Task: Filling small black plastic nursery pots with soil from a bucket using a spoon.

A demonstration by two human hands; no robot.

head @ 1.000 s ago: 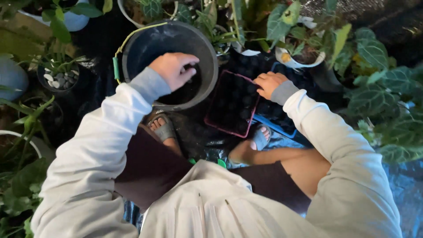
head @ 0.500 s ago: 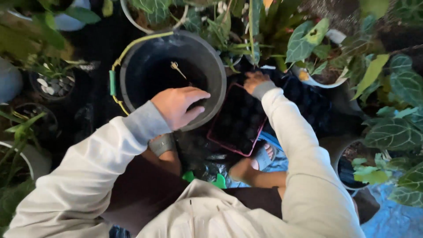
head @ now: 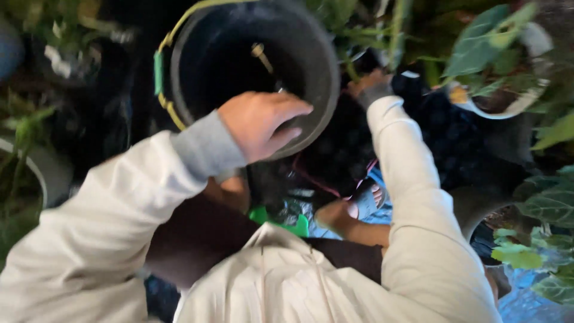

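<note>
L hand fingers loosely curled on black bucket rim; R hand past it, grip unclear.

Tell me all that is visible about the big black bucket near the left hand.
The black bucket is round, dark and plastic-looking, seen from above and blurred. A yellow wire handle with a green grip hangs along its left rim. A small pale object lies inside. The left hand covers its near rim; real contact is unclear. Potted plants surround it.

My left hand hangs palm-down, fingers loosely curled; my right hand reaches far forward, arm stretched straight.
</note>
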